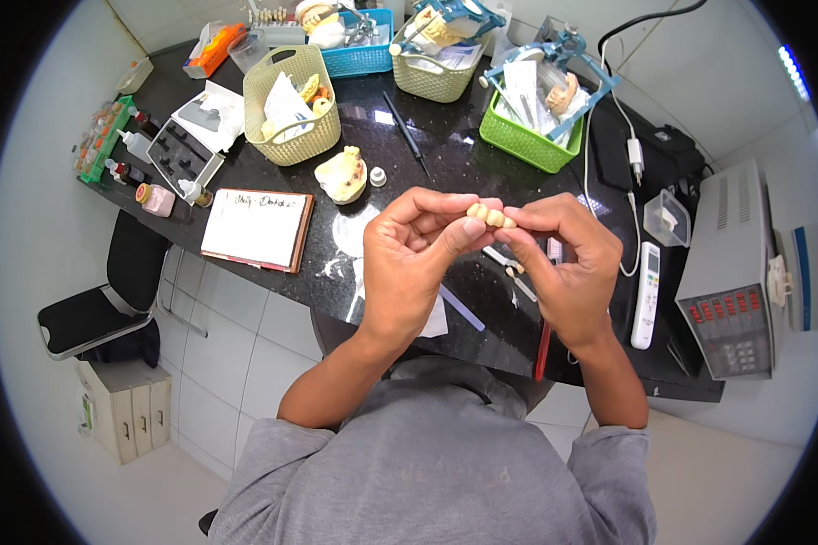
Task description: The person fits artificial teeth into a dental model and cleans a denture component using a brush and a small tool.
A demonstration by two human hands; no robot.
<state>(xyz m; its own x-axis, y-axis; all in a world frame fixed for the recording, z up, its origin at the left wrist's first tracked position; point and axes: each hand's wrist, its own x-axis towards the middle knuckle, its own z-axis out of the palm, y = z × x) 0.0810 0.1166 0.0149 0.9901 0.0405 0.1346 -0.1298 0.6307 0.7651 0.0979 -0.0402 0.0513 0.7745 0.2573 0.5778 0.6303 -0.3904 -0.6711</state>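
Note:
Between my two hands, a short cream-coloured dental bridge of several joined teeth is held up over the black worktop. My left hand pinches its left end between thumb and fingers. At the other end, the thumb and fingers of my right hand grip it too. Beyond my left hand stands a yellowish dental cast, with a small white-capped bottle beside it. Below the hands lie a purple strip and a red-handled tool, partly hidden by my right hand.
A beige basket, a blue basket and a green basket line the back. An open notebook lies left. A slim dark pen-like tool rests behind my hands. On the right are a white remote and a grey box-shaped machine.

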